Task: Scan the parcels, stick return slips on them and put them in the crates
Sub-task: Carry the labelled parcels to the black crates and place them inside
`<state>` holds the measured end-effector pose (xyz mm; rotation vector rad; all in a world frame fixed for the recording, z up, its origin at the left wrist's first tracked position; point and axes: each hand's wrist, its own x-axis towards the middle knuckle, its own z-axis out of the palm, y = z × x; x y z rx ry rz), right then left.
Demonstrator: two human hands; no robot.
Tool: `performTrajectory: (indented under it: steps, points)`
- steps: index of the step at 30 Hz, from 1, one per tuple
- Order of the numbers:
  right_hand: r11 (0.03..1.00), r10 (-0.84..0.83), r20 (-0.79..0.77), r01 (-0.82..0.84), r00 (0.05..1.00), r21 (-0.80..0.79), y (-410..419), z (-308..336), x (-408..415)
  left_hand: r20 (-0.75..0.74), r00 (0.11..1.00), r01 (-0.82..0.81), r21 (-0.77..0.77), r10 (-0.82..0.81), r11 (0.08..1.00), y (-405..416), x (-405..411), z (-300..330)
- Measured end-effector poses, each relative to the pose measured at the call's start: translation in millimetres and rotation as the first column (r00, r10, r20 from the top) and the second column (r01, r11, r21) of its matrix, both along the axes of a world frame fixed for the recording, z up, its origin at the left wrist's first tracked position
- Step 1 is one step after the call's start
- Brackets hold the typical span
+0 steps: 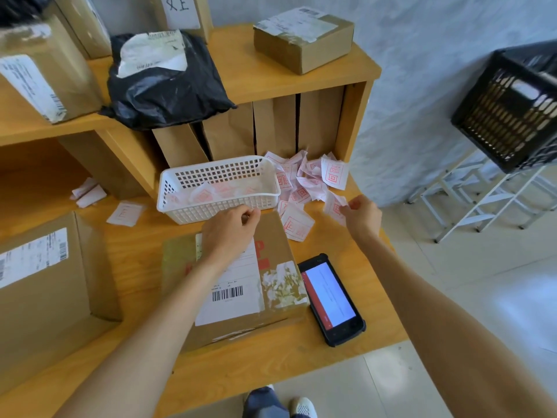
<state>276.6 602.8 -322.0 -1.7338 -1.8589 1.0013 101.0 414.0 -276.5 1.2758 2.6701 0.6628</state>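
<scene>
Mid-task: flat brown cardboard parcel (241, 285) on wooden desk (144, 267), slip not stuck yet. Right hand (363, 217) pinches white red-stamped return slip (333, 206); left hand (230, 229) curled, contents unclear. Black plastic crate (509, 107) awaits.

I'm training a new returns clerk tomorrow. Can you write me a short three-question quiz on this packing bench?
1. True or false: the black handheld scanner with the lit screen lies on the wooden bench to the right of the brown cardboard parcel with the barcode label.
2. What is the right hand pinching?
A. a white return slip with a red stamp
B. a roll of tape
C. a pen
3. Fill in: the white plastic mesh basket holds more ____.

Key
1. True.
2. A; it is pinched just beside the loose pile of slips.
3. Return slips. The left hand hovers over the parcel's far edge.
</scene>
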Motion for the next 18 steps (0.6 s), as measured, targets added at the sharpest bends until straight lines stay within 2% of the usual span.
performTrajectory:
  steps: [4, 7, 10, 14, 18]
  points:
    - [0.996, 0.045, -0.228, -0.025, 0.973, 0.087, -26.5, 41.0, -10.3, 0.235, 0.972, -0.021, 0.107, -0.005, 0.994, -2.3, -6.7, 3.8]
    - [0.987, 0.133, -0.29, -0.101, 0.948, 0.124, -49.7, 68.3, -22.2, 0.503, 0.86, -0.055, 0.257, -0.085, 0.965, 0.0, -19.2, 14.7]
    - [0.944, 0.331, -0.302, -0.32, 0.894, 0.085, -68.2, 92.5, -39.5, 0.637, 0.744, -0.041, 0.347, -0.203, 0.937, 5.5, -28.9, 41.5]
    - [0.868, 0.493, -0.243, -0.492, 0.835, 0.071, -85.5, 109.2, -63.9, 0.779, 0.582, 0.059, 0.247, -0.235, 0.967, 10.7, -40.8, 70.8]
    - [0.87, 0.492, -0.239, -0.486, 0.837, 0.087, -92.1, 110.7, -82.3, 0.822, 0.529, 0.049, 0.221, -0.213, 0.974, 8.7, -58.6, 71.0]
